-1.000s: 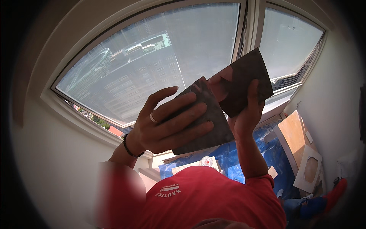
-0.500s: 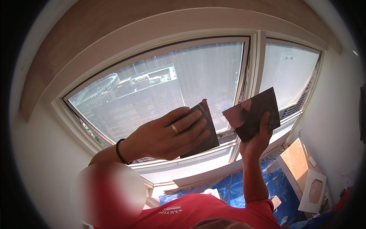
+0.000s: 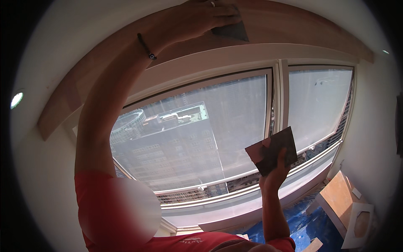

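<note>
Raised overhead, my left hand (image 3: 201, 17) is closed on a thin dark square spreader blade (image 3: 233, 32). The blade lies against the brown wooden board (image 3: 289, 26) that runs above the window. The fingers press along the blade's face, and its upper part is hidden by them. Lower down at the right, my right hand (image 3: 275, 176) grips another dark square spreader blade (image 3: 273, 153), thumb across its face. Pinkish paste (image 3: 254, 153) covers the left part of that blade.
A wide window (image 3: 168, 155) with a pale frame fills the middle, and a narrower pane (image 3: 319, 101) stands right of it. Below right, a blue plastic sheet (image 3: 306, 231) covers the floor. A wooden panel (image 3: 338, 191) and a white board with a rounded opening (image 3: 361, 227) lean there.
My left hand has risen with its blade from in front of the window to the wooden board. My right hand has come down slightly with its blade. The view has tilted upward.
</note>
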